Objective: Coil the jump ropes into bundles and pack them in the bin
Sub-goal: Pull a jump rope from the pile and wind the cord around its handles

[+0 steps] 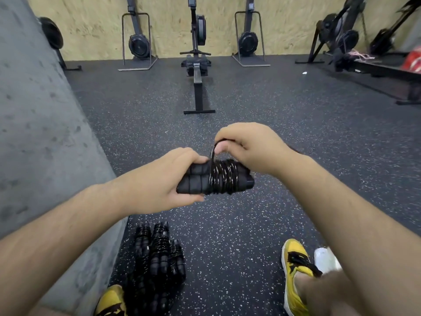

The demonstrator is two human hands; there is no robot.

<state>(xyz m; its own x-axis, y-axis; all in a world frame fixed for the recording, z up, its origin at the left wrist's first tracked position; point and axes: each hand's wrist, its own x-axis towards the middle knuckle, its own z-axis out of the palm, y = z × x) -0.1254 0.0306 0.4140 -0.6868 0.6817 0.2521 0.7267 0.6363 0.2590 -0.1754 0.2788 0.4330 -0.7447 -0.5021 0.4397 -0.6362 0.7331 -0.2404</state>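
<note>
A speckled black floor [250, 224] fills most of the frame, with a grey concrete wall [34, 133] down the left side and a rowing machine [197, 71] at top centre. At bottom centre, beside the wall, lies a pile of coiled jump ropes [157, 254]. In mid-frame the left hand [164, 181] is curled tight around the black handles [192, 182] of a jump rope [225, 177] wound about them, and the right hand [248, 147] just above pinches a loop [213, 151] of it.
</note>
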